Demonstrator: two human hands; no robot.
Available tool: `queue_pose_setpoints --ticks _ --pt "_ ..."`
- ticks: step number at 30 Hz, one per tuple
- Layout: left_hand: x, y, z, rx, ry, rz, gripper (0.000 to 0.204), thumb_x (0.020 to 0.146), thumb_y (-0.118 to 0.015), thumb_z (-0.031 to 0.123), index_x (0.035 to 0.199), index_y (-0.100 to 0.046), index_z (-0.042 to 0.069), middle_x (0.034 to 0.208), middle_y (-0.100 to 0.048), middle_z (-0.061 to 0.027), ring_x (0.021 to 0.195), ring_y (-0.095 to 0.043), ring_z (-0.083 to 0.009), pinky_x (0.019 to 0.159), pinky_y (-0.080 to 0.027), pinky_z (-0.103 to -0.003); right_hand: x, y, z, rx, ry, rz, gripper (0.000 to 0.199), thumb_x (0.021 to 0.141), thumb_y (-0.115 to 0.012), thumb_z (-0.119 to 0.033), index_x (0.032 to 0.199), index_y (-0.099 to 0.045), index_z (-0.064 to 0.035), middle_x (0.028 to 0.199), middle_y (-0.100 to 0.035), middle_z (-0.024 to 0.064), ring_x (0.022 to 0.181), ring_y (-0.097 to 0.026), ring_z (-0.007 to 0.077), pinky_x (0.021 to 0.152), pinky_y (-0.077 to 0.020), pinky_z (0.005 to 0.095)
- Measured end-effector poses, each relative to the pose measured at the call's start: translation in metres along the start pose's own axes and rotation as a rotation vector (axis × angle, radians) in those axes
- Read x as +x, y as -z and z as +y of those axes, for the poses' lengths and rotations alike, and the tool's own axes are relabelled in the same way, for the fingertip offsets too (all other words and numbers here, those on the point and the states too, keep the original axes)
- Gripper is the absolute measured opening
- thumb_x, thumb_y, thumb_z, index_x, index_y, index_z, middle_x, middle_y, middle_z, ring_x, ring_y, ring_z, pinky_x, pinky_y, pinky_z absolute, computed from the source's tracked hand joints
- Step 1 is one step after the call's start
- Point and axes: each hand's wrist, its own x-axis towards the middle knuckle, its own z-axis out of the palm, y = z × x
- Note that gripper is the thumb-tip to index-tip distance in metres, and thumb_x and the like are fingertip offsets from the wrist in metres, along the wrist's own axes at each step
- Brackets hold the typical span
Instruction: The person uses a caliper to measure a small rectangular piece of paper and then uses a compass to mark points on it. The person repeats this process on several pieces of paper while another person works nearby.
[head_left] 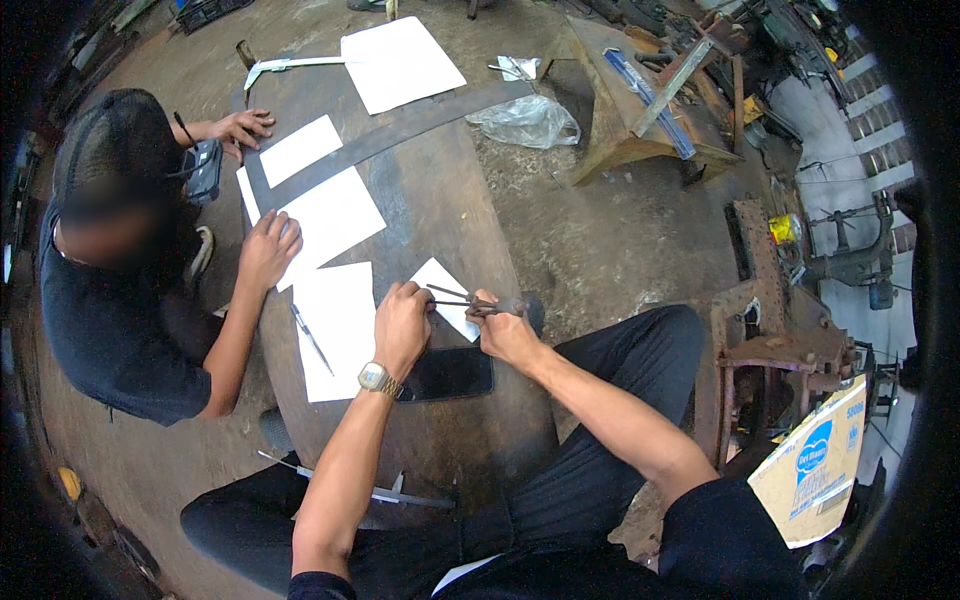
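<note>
metal workshop; rusty steel bench [440, 215]; welded stands [640, 120]; gritty floor [600, 240]

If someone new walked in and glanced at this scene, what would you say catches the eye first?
First, the left hand and right hand meeting at mid-frame on a pair of metal dividers over a small white sheet. Around them, larger white sheets stand out against the dark metal worktable. At left, a co-worker's hand rests on one sheet.

White paper [340, 330]; black phone [448, 374]; grey dividers [470, 300].
</note>
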Motion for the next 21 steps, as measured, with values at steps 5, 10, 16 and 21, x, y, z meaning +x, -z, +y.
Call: queue_pose_setpoints --ticks 5,10,16,21 --pt "-0.026 0.000 0.013 0.087 0.030 -0.011 0.011 0.078 -0.060 -0.001 0.085 -0.069 0.000 0.086 -0.064 -0.0170 0.089 -0.060 -0.0362 0.080 -0.051 -0.045 0.011 0.008 0.015 -0.041 0.107 -0.091 0.016 0.086 -0.057 0.009 0.099 -0.051 0.0004 0.088 -0.067 0.0218 0.085 -0.067 0.0449 0.067 -0.0514 0.0484" --pt "-0.060 -0.009 0.029 0.020 0.047 -0.017 0.013 0.075 -0.061 -0.003 0.085 -0.069 -0.001 0.087 -0.062 -0.0176 0.090 -0.059 -0.0359 0.081 -0.051 -0.045 0.027 0.023 0.025 -0.059 0.149 -0.377 0.018 0.086 -0.058 0.007 0.098 -0.047 -0.0006 0.090 -0.064 0.0219 0.089 -0.066 0.0450 0.071 -0.0500 0.0488" --pt "-0.016 0.001 0.000 0.088 -0.002 0.001 0.017 0.073 -0.059 -0.004 0.085 -0.070 0.000 0.089 -0.063 -0.0166 0.090 -0.059 -0.0347 0.083 -0.051 -0.044 0.014 0.006 0.023 -0.106 0.118 -0.208 0.008 0.087 -0.061 0.004 0.094 -0.058 0.0037 0.090 -0.066 0.0244 0.085 -0.067 0.0448 0.072 -0.0530 0.0488" --pt "-0.002 -0.004 0.001 0.088 -0.023 -0.002 0.016 0.073 -0.060 -0.004 0.085 -0.070 0.000 0.088 -0.063 -0.0159 0.090 -0.059 -0.0341 0.082 -0.051 -0.045 0.009 -0.005 0.031 -0.035 0.161 -0.076 0.011 0.084 -0.062 0.001 0.091 -0.062 0.0097 0.088 -0.065 0.0297 0.082 -0.065 0.0485 0.070 -0.0543 0.0524"
